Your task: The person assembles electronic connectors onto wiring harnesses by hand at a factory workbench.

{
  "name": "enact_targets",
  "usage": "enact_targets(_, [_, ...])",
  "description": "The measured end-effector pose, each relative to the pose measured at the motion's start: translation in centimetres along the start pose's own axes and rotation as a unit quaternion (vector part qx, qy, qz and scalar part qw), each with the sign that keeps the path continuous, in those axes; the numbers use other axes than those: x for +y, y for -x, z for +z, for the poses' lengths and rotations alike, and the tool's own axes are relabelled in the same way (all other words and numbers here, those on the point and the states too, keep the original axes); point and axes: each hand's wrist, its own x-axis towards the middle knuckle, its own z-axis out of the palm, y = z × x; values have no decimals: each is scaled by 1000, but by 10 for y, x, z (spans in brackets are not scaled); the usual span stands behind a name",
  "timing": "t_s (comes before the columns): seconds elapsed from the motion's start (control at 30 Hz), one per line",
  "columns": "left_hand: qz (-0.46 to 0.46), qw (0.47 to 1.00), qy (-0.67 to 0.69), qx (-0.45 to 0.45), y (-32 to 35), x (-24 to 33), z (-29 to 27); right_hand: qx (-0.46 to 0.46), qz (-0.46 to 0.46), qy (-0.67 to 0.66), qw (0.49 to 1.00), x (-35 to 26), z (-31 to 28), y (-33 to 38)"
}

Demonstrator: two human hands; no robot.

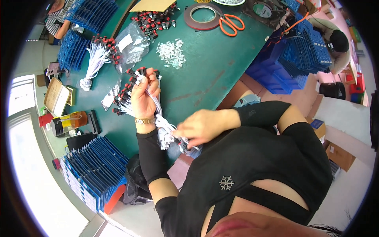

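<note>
White leads (160,118) hang in a bundle between my hands over the near table (205,67), left hand (143,96) clenched around the switch ends, right hand (203,125) pinching the plugs, so I judge a loosened grip could tangle them.

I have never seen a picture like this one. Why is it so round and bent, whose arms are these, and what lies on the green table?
There is no machine here. A person wears a wide fisheye camera on the head, looking down, so straight edges bend near the rim. The arms coming in from below are the person's own.

The left hand holds up a bundle of white wires with red and black switches. The right hand pinches the lower ends of the wires, where white connectors hang.

On the green table lie another wire bundle, a clear plastic bag, a pile of small clear parts, orange scissors and a roll of tape. Blue trays stand at the edges.
</note>
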Motion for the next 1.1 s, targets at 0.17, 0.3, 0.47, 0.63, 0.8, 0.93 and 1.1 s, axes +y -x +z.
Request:
enact_targets(0.17, [6,993,1,-116,1,0,-3,221,184,181,940,72,-55,-3])
enact_targets(0.3, [7,992,-17,-127,0,-2,-5,214,296,199,909,98,-69,-19])
enact_targets(0.47, [35,990,-38,-134,1,-3,0,173,271,198,926,109,-71,-26])
enact_targets(0.63, [44,994,-28,-98,-2,-3,-2,171,223,183,942,101,-73,-22])
enact_targets(0.8, [55,994,-60,-79,-2,-4,-2,134,217,189,948,98,-76,-9])
enact_targets(0.93, [81,989,-112,-61,-6,-4,-13,147,220,200,943,96,-80,-2])
enact_targets(1.1, [68,996,-64,9,-8,-6,-15,149,261,202,932,91,-88,8])
